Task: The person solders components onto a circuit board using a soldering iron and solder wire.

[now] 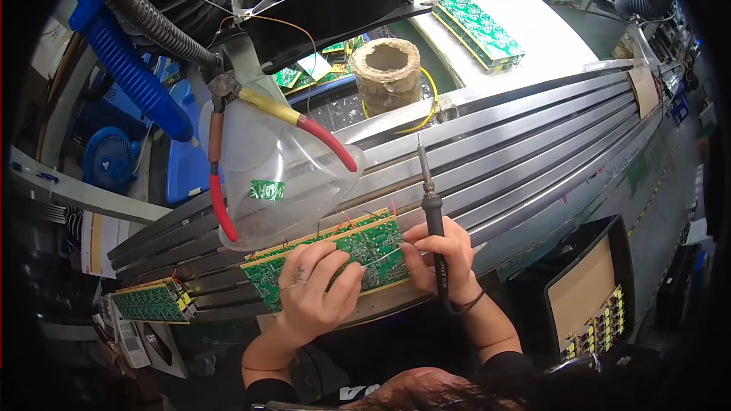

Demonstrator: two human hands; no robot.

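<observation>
A green circuit board panel (373, 239) lies in front of me on the slatted metal rails, thin wires standing up along its far edge. My left hand (314, 288) rests over it with bent fingers, pinching a thin silvery wire (383, 259) that looks like solder. The wire's other end reaches the fingertips of my right hand (448, 257). That same hand is closed around a soldering iron (432, 209), its tip pointing up and away from the board. Whether the fingertips grip the wire's end is hard to see.
A clear funnel-shaped hood (293, 175) stands beyond the board, with red-handled cutters (331, 141) hanging on it. Behind are a cardboard tube (387, 91) and a black fan unit (343, 11). More boards (478, 29) lie far right; another panel (148, 303) sits left.
</observation>
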